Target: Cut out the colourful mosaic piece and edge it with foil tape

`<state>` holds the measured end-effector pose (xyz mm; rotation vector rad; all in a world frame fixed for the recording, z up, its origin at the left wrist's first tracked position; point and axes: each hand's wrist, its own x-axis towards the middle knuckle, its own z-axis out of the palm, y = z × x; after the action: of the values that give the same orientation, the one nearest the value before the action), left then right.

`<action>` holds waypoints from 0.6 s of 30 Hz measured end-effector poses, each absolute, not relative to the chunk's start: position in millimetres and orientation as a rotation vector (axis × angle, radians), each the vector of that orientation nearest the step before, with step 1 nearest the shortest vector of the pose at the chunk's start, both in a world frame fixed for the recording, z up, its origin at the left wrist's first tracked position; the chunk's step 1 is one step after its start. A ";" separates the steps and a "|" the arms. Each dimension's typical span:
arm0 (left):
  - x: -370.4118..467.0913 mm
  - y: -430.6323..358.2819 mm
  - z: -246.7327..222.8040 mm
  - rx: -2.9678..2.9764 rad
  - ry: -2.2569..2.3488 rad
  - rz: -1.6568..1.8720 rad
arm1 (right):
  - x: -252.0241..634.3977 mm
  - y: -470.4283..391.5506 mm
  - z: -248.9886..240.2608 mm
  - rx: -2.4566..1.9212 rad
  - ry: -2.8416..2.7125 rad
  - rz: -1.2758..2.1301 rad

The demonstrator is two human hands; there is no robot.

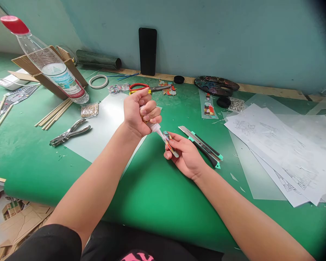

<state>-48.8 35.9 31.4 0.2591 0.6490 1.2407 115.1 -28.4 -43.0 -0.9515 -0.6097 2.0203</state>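
Over green tabletop (149, 197), left hand (141, 111) grips container (155, 127), right hand (185, 154) colourful piece (167, 136).

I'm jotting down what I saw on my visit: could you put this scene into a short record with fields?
Left grip: closed around a white-nozzled container, mostly hidden
Right grip: holding a small multicoloured piece
Nozzle tip: at the piece; contact unclear
Near right grip: utility knife
Surface: green table
Against wall: black phone
Far right: sheets with line drawings
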 end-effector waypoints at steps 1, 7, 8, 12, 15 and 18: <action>-49.0 35.9 31.3 0.256 0.646 1.244 | 114.7 -28.5 -42.6 -0.955 -0.612 2.020; -51.3 36.1 30.4 0.283 0.648 1.265 | 114.0 -29.2 -42.2 -0.970 -0.641 1.996; -51.8 36.1 30.4 0.299 0.644 1.269 | 114.0 -29.4 -42.5 -0.968 -0.654 1.986; -52.8 36.0 30.9 0.338 0.633 1.272 | 114.3 -30.2 -44.1 -0.958 -0.702 1.960; -52.5 35.6 32.1 0.312 0.652 1.275 | 114.4 -30.4 -44.9 -0.957 -0.710 1.955; -52.4 34.5 34.1 0.326 0.658 1.269 | 114.5 -30.5 -45.5 -0.949 -0.714 1.946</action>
<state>-52.4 34.5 34.1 0.3259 0.6579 1.2692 114.5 -30.5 -45.5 -0.9494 -0.7143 1.9457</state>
